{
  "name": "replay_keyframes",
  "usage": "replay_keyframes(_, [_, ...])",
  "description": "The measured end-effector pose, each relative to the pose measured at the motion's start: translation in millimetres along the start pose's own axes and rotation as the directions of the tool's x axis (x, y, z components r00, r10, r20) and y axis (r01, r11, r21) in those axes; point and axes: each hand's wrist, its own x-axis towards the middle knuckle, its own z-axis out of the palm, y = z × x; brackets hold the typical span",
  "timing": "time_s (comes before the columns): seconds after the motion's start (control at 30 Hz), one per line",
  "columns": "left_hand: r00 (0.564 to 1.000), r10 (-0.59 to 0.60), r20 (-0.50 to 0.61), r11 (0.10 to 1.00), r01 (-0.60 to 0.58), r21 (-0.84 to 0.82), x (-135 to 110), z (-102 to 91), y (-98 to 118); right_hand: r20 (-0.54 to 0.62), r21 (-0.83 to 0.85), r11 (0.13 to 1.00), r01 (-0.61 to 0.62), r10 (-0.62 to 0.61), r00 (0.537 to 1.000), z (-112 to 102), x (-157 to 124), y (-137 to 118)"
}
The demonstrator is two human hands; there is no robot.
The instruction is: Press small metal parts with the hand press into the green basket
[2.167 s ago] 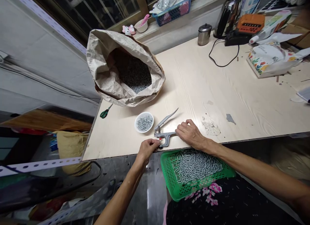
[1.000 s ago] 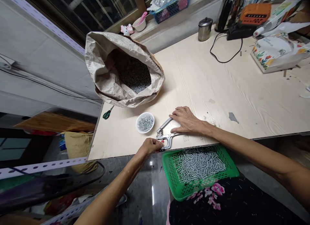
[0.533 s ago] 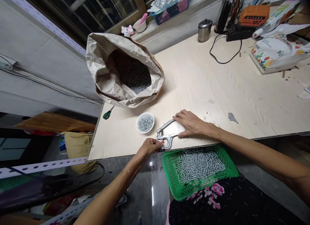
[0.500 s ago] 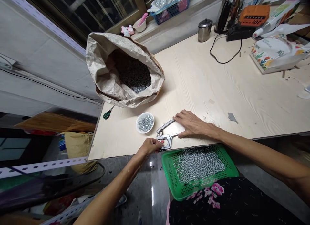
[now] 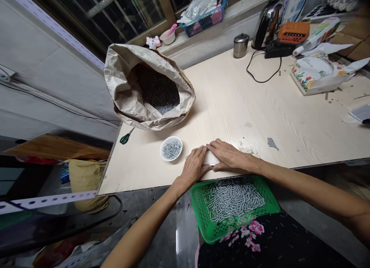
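Observation:
A pair of silver snap-fastener pliers lies at the table's front edge, mostly covered by both hands. My left hand is over its head and the near part of its handles, hiding the jaws. The ends of the handles are in my right hand, with its thumb on the lower one and fingers on the upper. A white bowl of small silvery metal pieces stands left of the pliers. Below the table edge, a green basket holds many ridged, silvery metal pieces.
A large open sack with dark metal pieces inside stands at the back left. Green-handled scissors lie near the left edge. Farther back are a metal canister, a kettle, a black cord and a tissue pack.
My left hand has moved from the pliers' jaws up and right onto their body and handles. My right hand stays at the handle ends, and the handles look closer together. The view has shifted slightly.

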Motion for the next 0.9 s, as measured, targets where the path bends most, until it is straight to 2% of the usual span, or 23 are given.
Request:
replay_keyframes(0.1, [0.995,0.052,0.084,0.998,-0.05,-0.024,13,1.0,-11,-0.014,-0.029,0.999,-0.034,0.034,0.999,-6,-7,-1])
replay_keyframes(0.17, [0.995,0.053,0.083,0.998,-0.051,-0.025,14,0.8,-13,-0.028,-0.048,0.997,-0.056,0.055,0.998,-6,-10,-1])
replay_keyframes(0.47, [0.999,-0.025,-0.033,0.999,0.026,0.025,8,16.8,-1,-0.027,-0.08,0.997,0.0,-0.002,1.0,24,3,6])
replay_keyframes(0.6, [0.995,-0.033,-0.092,0.999,0.032,-0.004,3,15.2,1,-0.037,-0.078,0.997,0.0,-0.003,0.999,14,-7,4])
replay_keyframes(0.67, [0.984,-0.053,-0.172,0.997,0.043,-0.064,-8,8.6,-1,-0.084,-0.051,0.999,0.006,-0.01,0.996,6,-17,3])
replay_keyframes(0.73, [0.949,-0.158,-0.272,0.983,0.126,-0.131,-25,-0.3,-4,-0.133,-0.018,1.0,-0.003,0.001,0.991,0,-27,3])
replay_keyframes(0.8, [0.884,-0.337,-0.324,0.94,0.295,-0.171,-43,-8.5,-9,-0.165,0.007,1.0,-0.029,0.03,0.986,-2,-33,4])
replay_keyframes(0.83, [0.848,-0.427,-0.314,0.904,0.389,-0.178,-51,-11.6,-12,-0.169,0.017,0.999,-0.037,0.04,0.985,-1,-34,3])
replay_keyframes(0.9, [0.789,-0.574,-0.221,0.819,0.546,-0.178,-62,-14.9,-16,-0.161,0.034,0.999,-0.028,0.033,0.986,3,-32,1])
